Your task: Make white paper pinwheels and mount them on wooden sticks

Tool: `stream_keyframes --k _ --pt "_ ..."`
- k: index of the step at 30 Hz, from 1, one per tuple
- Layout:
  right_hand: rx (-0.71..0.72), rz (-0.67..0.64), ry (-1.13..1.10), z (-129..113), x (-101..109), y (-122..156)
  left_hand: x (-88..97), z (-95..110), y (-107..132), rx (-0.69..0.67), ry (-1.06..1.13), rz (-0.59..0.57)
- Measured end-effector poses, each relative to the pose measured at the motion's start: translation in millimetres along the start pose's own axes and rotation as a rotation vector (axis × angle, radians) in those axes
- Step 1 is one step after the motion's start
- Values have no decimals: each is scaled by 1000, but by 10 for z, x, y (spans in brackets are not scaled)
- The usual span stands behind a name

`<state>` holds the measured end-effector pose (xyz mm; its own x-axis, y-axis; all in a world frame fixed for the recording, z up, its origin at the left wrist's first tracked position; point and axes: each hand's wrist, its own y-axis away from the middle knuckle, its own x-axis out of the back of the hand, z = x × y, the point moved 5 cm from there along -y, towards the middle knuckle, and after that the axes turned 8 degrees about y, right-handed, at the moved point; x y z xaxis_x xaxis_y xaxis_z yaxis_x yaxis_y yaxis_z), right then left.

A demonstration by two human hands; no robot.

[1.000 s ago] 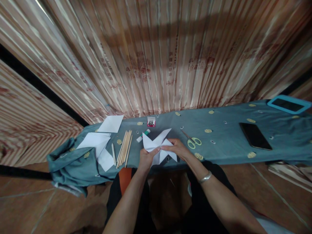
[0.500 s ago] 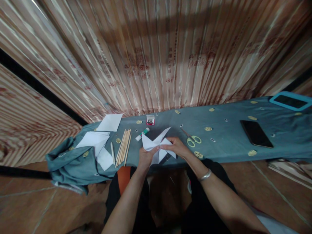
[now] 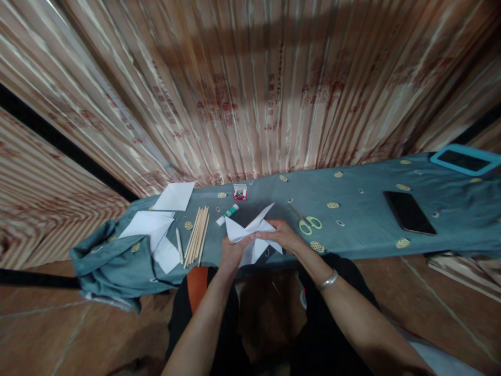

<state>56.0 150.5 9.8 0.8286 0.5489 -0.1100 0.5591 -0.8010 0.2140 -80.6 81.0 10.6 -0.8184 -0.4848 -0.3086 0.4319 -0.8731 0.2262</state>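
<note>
A white paper pinwheel [image 3: 254,225] is held between both my hands over the front edge of the cloth-covered table. My left hand [image 3: 233,250] grips its left side, the thumb pressed near the centre. On the right, my right hand [image 3: 284,235] closes on the paper with thumb and fingers, its thumb also by the middle. Folded points stick out to the upper left, the upper right and below. Behind the pinwheel lie a glue stick [image 3: 227,214] and a small open red-and-white box [image 3: 240,192] of metal bits.
Scissors [image 3: 309,223] with green handles lie right of my hands. To the left are several wooden sticks [image 3: 198,236], a white pen-like stick [image 3: 179,245] and white paper sheets [image 3: 174,196]. A black phone [image 3: 409,212] and a blue-framed tablet [image 3: 465,160] rest farther right.
The view has shifted very slightly. My hands keep the same hold on the pinwheel, and nothing else has visibly moved.
</note>
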Motion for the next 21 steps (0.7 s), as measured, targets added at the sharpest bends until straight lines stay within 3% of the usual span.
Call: stream_keyframes --k 21 --pt "9 37 -28 4 -14 -4 39 -22 -66 -62 -62 30"
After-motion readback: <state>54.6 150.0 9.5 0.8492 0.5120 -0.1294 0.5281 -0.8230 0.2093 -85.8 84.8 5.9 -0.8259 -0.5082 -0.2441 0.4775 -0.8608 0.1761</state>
